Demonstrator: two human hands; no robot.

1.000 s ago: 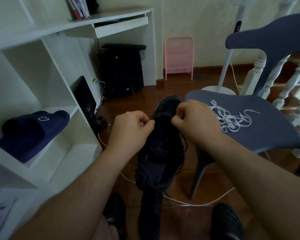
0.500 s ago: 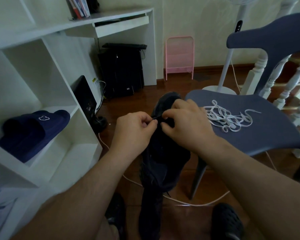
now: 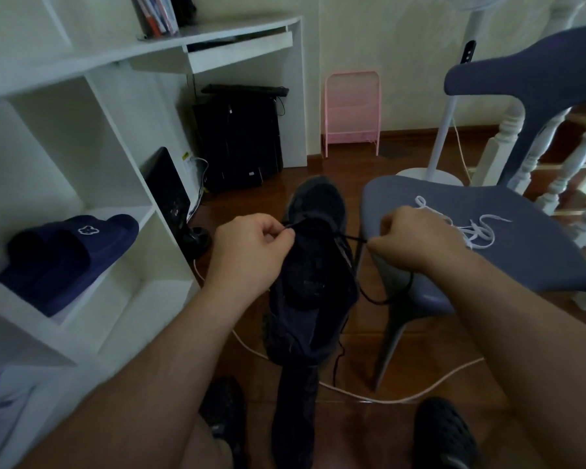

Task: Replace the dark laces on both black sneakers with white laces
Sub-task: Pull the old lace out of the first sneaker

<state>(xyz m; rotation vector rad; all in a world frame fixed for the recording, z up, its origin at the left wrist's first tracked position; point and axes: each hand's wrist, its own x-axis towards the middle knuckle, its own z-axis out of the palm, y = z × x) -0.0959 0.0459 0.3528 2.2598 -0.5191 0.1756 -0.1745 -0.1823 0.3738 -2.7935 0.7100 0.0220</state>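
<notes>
The black sneaker hangs between my hands, toe pointing away, my left hand pinching the dark lace at its left eyelets while my right hand pinches it out rightward, nearer the white laces on the chair.

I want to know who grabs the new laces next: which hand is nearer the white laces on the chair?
Right. The right hand pinches the dark lace just beside the white laces; the left hand is across the sneaker, farther off.
</notes>
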